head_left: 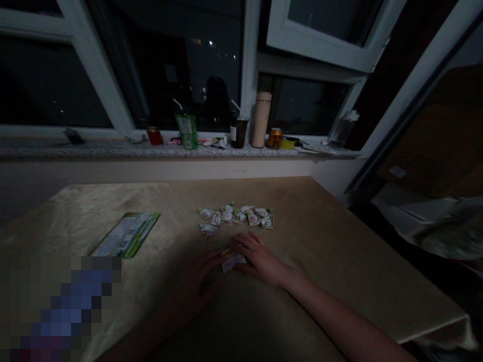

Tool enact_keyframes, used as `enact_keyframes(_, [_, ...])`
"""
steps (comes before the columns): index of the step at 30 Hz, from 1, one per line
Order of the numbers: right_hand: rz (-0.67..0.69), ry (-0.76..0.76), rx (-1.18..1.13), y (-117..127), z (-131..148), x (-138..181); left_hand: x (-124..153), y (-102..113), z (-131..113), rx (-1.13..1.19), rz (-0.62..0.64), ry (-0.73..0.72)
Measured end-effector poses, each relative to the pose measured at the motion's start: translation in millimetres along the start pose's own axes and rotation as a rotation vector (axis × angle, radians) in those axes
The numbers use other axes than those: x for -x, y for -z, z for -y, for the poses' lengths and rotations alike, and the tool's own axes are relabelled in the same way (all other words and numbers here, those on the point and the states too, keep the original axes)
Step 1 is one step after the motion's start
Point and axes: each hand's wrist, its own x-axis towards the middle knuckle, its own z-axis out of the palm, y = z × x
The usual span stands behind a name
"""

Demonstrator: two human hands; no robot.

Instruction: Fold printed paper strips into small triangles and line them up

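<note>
A small wrapped packet (231, 262), white with green and orange print, lies on the table between my two hands. My right hand (260, 257) grips it from the right, fingers over its upper side and thumb at its lower edge. From the left, my left hand (194, 281) reaches in with fingers stretched out, the tips at the packet's left edge; its lower part is dim. Just beyond, several similar white-and-green packets (228, 213) form a loose row. To the left lies a flat green-and-white package (126, 236) with printed text.
A pale cloth covers the table (298, 221). On the windowsill (124, 150) stand a green cup (186, 131) with a straw, a dark cup (238, 133), a pink flask (261, 120), an orange can (275, 139) and a clear bottle (343, 129). A blurred-out patch covers the lower left.
</note>
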Motion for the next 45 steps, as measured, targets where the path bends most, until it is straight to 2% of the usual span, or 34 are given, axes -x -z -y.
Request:
enact_keyframes(8, [-0.16,0.136,0.019,1.9,3.8,-2.3,5.2,6.3,-10.2,-0.017,0.114,-0.132])
enact_keyframes(21, [-0.229,0.219,0.096,3.3,9.2,1.2,8.9,1.5,-8.0,-0.122,0.109,-0.271])
enact_keyframes(25, [-0.287,0.197,0.127,-1.5,7.8,4.6,6.9,0.7,-8.4,-0.143,0.096,-0.299])
enact_keyframes(29, [-0.239,0.141,0.116,-4.4,5.6,9.9,2.9,2.5,-12.4,-0.158,0.095,-0.267])
enact_keyframes(34, [-0.152,0.227,0.067,-1.6,2.8,17.4,0.6,6.0,-14.7,-0.187,0.102,-0.192])
enact_keyframes(38, [-0.078,0.195,0.011,2.6,5.4,25.5,0.4,5.4,-11.5,-0.216,0.131,-0.156])
enact_keyframes(45, [-0.045,0.106,-0.052,5.5,8.5,36.3,3.3,6.3,-8.1,-0.264,0.251,-0.216])
